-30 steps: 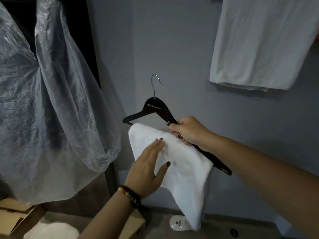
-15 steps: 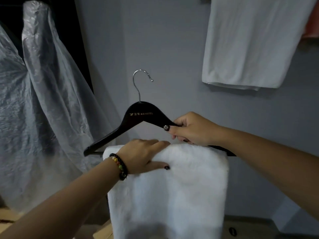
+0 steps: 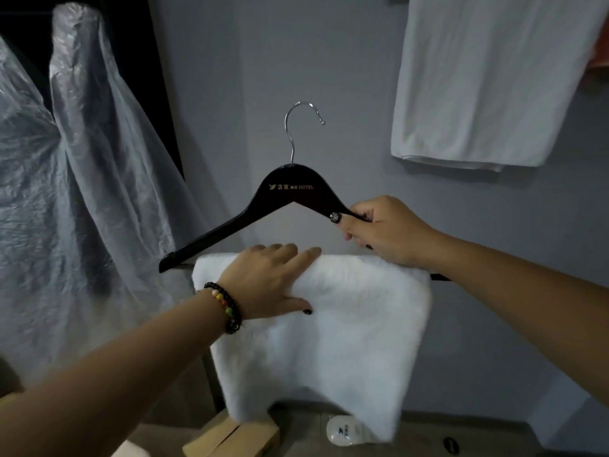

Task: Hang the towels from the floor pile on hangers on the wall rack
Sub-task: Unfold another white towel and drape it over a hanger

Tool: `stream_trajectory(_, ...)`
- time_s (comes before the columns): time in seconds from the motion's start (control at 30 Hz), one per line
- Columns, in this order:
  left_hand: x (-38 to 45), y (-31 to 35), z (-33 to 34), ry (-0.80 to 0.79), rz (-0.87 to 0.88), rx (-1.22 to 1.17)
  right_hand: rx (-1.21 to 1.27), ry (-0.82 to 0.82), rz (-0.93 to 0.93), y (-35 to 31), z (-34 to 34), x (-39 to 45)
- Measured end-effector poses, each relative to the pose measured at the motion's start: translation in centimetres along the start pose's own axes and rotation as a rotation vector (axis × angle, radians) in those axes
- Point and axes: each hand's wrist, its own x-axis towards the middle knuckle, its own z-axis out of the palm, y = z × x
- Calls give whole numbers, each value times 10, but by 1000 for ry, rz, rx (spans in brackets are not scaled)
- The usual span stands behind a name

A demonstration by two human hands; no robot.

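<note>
Fingers [image 3: 357,222] round hanger [image 3: 250,212]

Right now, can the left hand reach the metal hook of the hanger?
Probably yes. The left hand lies flat on the white towel, just below the hook, and nothing stands between them. The right hand holds the hanger by its other arm, clear of that path.

Hotel room, closet corner. The dark wooden hanger [image 3: 263,209] bears gold lettering ending in "HOTEL". A white towel [image 3: 487,80] hangs high on the plain grey wall [image 3: 329,61]. Clear plastic covers [image 3: 82,176] drape at left before a dark opening. On the floor lie a cardboard box [image 3: 230,437] and a small white packet [image 3: 342,430].
</note>
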Motion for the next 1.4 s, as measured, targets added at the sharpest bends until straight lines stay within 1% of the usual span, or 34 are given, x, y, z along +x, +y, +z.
stream_trajectory(0.07, 6, -11, -1, 61, 21, 29, -14, 54, -21, 0, -9, 7)
stream_trajectory(0.13, 13, -25, -6, 130, -5, 38, -29, 124, -35, 1, -22, 18)
stream_trajectory(0.17, 16, -33, -8, 169, -52, 27, -43, 171, -38, 2, -30, 25)
stream_trajectory(0.23, 21, -46, -9, 248, -229, -38, -69, 278, -40, 3, -54, 42)
stream_trajectory(0.3, 25, -54, -4, 293, -468, -198, -79, 355, -23, 2, -84, 60)
stream_trajectory(0.4, 42, -64, 7, 211, -855, -568, -55, 415, 0, -4, -130, 83)
stream_trajectory(0.47, 60, -70, 12, 220, -1002, -763, -48, 422, -8, -11, -155, 95)
stream_trajectory(0.53, 83, -75, 11, 267, -1074, -989, -48, 418, -36, -18, -176, 104)
stream_trajectory(0.6, 105, -78, 7, 285, -1088, -1162, -58, 414, -64, -24, -192, 112)
stream_trajectory(0.63, 117, -79, 6, 294, -1068, -1182, -63, 416, -75, -26, -199, 117)
stream_trajectory(0.67, 128, -78, 4, 308, -1045, -1145, -71, 421, -82, -27, -206, 121)
stream_trajectory(0.73, 145, -74, -2, 358, -1015, -977, -97, 441, -83, -27, -219, 129)
stream_trajectory(0.77, 151, -72, -4, 394, -1006, -905, -110, 453, -83, -26, -225, 134)
stream_trajectory(0.83, 158, -67, -6, 493, -977, -836, -122, 465, -78, -25, -236, 142)
stream_trajectory(0.9, 160, -64, -4, 537, -933, -818, -124, 476, -68, -23, -248, 150)
stream_trajectory(1.0, 158, -69, 5, 516, -868, -768, -120, 478, -26, -15, -265, 165)
stream_trajectory(1.17, 161, -86, 15, 532, -848, -762, -138, 493, 18, 1, -271, 195)
stream_trajectory(1.3, 172, -112, 20, 544, -819, -781, -133, 514, -35, 1, -270, 231)
stream_trajectory(1.4, 189, -144, 16, 574, -796, -786, -201, 559, -117, -6, -273, 260)
